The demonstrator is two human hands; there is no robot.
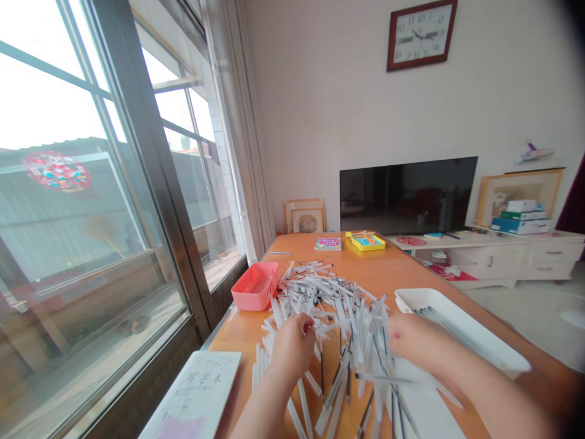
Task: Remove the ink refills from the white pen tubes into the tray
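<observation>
A big heap of white pen barrels and dark refills [333,305] covers the middle of the orange table [393,268]. My left hand [292,347] rests on the near left part of the heap, fingers curled down into the barrels; what they grip is hidden. My right hand [414,341] lies on the heap's right side beside the white tray [461,323], fingers bent and pressed among the pens. The tray holds several dark refills.
A pink plastic box [255,285] stands left of the heap. A white notebook [196,393] lies at the near left corner. A small book [328,244] and a yellow box [365,241] sit at the far end. Window on the left, television and cabinet behind.
</observation>
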